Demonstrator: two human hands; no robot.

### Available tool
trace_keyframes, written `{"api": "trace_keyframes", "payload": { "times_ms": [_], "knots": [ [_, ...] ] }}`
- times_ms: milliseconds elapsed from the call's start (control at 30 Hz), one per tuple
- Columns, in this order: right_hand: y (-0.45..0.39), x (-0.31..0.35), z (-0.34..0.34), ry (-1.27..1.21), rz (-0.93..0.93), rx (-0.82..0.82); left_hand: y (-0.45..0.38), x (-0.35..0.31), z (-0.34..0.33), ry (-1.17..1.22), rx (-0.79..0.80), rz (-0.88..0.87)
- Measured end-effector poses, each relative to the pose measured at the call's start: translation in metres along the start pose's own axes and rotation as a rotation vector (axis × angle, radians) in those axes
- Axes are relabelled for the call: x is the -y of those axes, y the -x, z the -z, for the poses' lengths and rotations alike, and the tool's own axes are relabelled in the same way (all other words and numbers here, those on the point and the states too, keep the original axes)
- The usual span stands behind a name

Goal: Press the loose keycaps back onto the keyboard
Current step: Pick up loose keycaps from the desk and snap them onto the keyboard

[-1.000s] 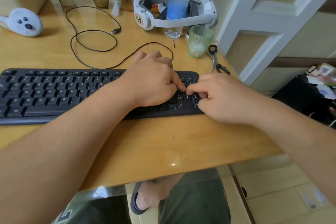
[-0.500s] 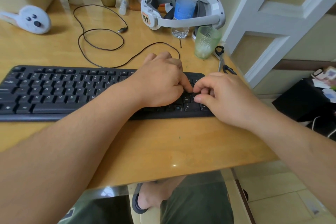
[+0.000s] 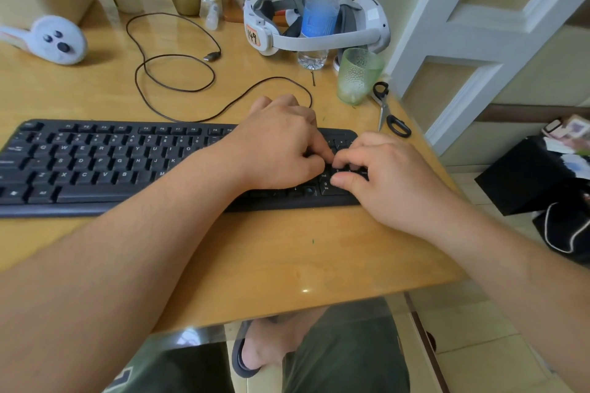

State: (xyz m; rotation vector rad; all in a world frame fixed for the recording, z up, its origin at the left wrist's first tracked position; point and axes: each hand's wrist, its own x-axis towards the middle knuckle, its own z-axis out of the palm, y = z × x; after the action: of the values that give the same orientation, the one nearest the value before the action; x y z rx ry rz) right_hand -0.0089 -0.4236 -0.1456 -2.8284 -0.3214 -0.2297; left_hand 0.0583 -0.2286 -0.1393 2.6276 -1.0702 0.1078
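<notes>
Black plastic full-size keyboard laid flat on yellow wooden tabletop, long axis left-right, legends facing person. Left hand and right hand curled over numpad; held keycap cannot be told.

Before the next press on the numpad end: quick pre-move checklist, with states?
1. Both hands on the work area: ok. Left hand and right hand meet over the right end of the keyboard.
2. Keycap seated square: cannot tell, the fingers cover it.
3. Empty key socket left: not ok, one open socket shows in the bottom row.
4. Keyboard flat on the desk: ok.
5. Green glass and scissors clear of the hands: ok, both stand apart behind the keyboard.
</notes>
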Motion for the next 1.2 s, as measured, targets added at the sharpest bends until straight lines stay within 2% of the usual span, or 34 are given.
{"api": "trace_keyframes", "payload": {
  "times_ms": [200,433,533,633,700,833,967,1200],
  "knots": [
    [0.006,0.002,-0.002,-0.054,0.022,-0.077,0.001,0.004,-0.001,-0.026,-0.012,-0.011],
    [-0.009,0.004,0.022,-0.193,-0.222,0.008,-0.001,0.005,-0.002,0.044,-0.052,-0.046],
    [-0.023,-0.002,0.042,-0.435,-0.247,-0.008,-0.003,0.008,-0.002,0.157,-0.149,-0.072],
    [-0.03,-0.004,0.047,-0.707,-0.23,0.14,-0.003,0.008,-0.003,0.249,-0.245,-0.106],
    [-0.03,-0.002,0.042,-0.771,-0.231,0.187,-0.002,0.007,-0.003,0.287,-0.289,-0.122],
    [-0.028,-0.002,0.03,-0.727,-0.217,0.089,-0.002,0.006,-0.003,0.258,-0.293,-0.106],
    [-0.022,0.001,0.031,-0.539,-0.189,0.046,-0.001,0.008,-0.004,0.245,-0.255,-0.051],
    [-0.018,0.001,0.045,-0.206,0.028,0.039,0.0,0.005,-0.002,0.284,-0.22,-0.051]
  ]
}}
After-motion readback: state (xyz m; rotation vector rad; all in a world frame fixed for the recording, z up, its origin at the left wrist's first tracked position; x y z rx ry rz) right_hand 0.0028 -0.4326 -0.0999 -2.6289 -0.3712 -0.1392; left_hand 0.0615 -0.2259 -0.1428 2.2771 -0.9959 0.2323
